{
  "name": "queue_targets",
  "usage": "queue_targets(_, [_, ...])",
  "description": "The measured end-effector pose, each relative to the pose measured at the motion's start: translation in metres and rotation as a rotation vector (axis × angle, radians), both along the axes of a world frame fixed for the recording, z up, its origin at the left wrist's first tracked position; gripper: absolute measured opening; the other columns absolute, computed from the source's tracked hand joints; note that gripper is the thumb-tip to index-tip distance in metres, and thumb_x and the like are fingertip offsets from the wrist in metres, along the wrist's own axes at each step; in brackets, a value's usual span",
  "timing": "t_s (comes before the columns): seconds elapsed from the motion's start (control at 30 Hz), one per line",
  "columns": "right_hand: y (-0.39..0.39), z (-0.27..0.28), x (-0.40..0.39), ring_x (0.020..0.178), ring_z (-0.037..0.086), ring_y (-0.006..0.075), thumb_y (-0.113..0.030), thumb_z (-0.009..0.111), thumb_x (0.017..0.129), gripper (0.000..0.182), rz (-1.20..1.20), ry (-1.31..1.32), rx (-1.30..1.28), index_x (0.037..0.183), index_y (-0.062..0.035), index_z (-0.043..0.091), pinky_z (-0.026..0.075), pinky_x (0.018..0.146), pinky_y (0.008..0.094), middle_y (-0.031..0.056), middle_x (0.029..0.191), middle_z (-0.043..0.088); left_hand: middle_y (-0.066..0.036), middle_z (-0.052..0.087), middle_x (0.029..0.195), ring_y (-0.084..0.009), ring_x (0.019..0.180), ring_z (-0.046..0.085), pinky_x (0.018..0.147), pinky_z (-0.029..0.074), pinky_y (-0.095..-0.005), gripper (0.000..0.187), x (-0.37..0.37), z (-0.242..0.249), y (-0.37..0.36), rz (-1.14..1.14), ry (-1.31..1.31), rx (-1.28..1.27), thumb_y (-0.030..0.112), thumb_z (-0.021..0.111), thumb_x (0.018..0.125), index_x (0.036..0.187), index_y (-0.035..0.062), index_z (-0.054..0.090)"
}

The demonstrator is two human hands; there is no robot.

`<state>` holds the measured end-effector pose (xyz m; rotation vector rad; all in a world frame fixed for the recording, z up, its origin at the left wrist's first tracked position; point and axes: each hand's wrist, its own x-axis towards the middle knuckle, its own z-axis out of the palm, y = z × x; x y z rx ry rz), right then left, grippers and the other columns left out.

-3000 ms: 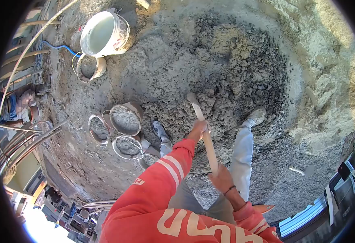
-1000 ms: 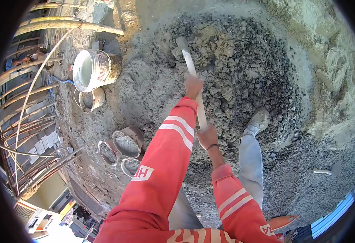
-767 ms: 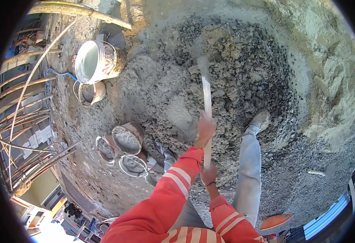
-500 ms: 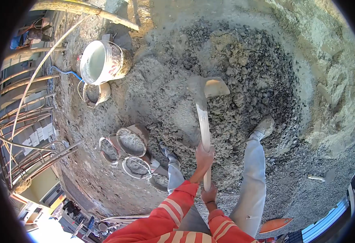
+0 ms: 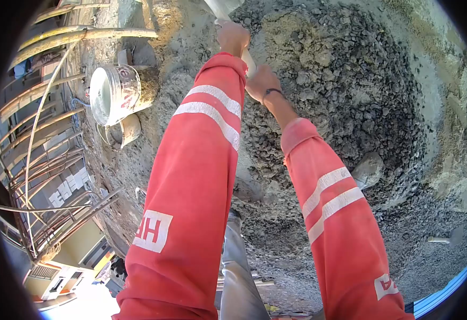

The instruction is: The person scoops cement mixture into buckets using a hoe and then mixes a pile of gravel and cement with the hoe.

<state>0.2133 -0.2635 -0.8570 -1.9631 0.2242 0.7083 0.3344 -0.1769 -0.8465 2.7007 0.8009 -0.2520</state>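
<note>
My left hand (image 5: 233, 37) is wrapped round the pale wooden handle of a hoe (image 5: 250, 63), near the top of the view. Lower on the same handle, my right hand (image 5: 262, 84) grips it too, a dark band on the wrist. The hoe's head is partly cut off by the top edge. Both arms, in red sleeves with white stripes, stretch out over a broad heap of dark gravel and grey mix (image 5: 345, 80).
A white bucket (image 5: 129, 93) of pale liquid stands at the left, a smaller bucket (image 5: 131, 130) beside it. Wooden poles (image 5: 57, 101) line the left side. A trowel-like tool (image 5: 446, 239) lies at the right. My boot (image 5: 368, 169) is on the gravel.
Both hands and the hoe have swung up and away from my body, toward the top of the view. My arms are now extended, covering the buckets near my left foot.
</note>
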Motion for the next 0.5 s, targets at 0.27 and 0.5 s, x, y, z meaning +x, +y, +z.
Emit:
queue_targets(0.27, [-0.012, 0.059, -0.034, 0.102, 0.064, 0.0393, -0.016, 0.061, 0.075, 0.036, -0.107, 0.129, -0.03, 0.11, -0.0045, 0.065, 0.051, 0.088, 0.0468, 0.0252, 0.105, 0.066, -0.028, 0.057, 0.121, -0.0363, 0.107, 0.063, 0.086, 0.054, -0.0404, 0.088, -0.011, 0.033, -0.022, -0.093, 0.236, -0.035, 0.022, 0.069, 0.078, 0.138, -0.0155, 0.016])
queue_targets(0.5, [-0.032, 0.059, -0.126, 0.085, 0.068, 0.0386, -0.034, 0.072, 0.074, 0.041, -0.138, 0.094, -0.13, 0.092, 0.0028, 0.066, 0.053, 0.071, 0.0437, 0.0243, 0.086, 0.069, -0.034, 0.056, 0.117, -0.0411, 0.104, 0.063, 0.088, 0.053, -0.041, 0.098, -0.096, 0.065, -0.041, -0.285, 0.278, -0.131, 0.019, 0.07, 0.077, 0.138, -0.0214, 0.004])
